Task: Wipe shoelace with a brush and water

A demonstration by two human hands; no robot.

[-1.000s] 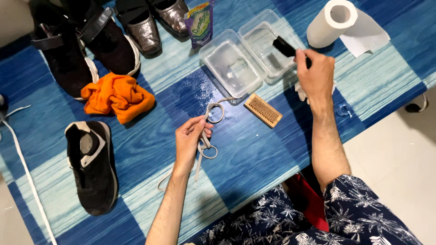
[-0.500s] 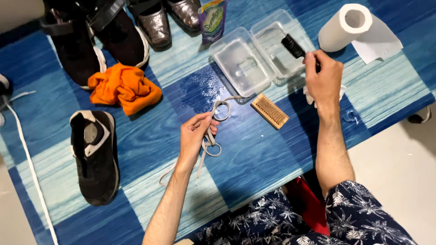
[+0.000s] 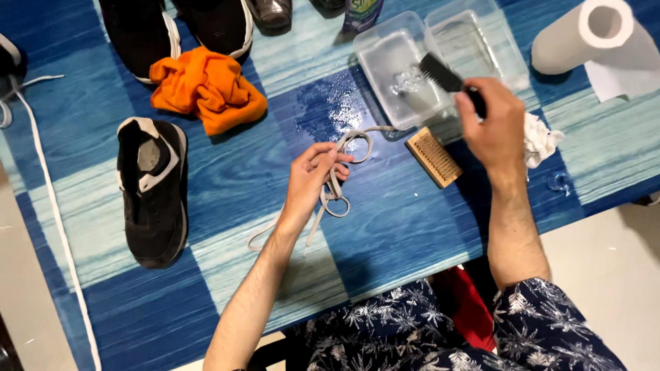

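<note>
lace (image 3: 344,180) and brush (image 3: 447,79) held over blue-striped table (image 3: 227,185).
left hand (image 3: 313,178) is closed on the pale lace, which is looped on the wet tabletop below the tub (image 3: 399,75). right hand (image 3: 491,127) is gripped round the black brush, whose bristles are held over the clear tub. a wooden brush (image 3: 433,156) is laid between the hands; a white rag (image 3: 543,137) is seen just behind the right hand. a black shoe (image 3: 151,192), orange cloth (image 3: 206,89) and paper roll (image 3: 591,38) are set apart.
</note>
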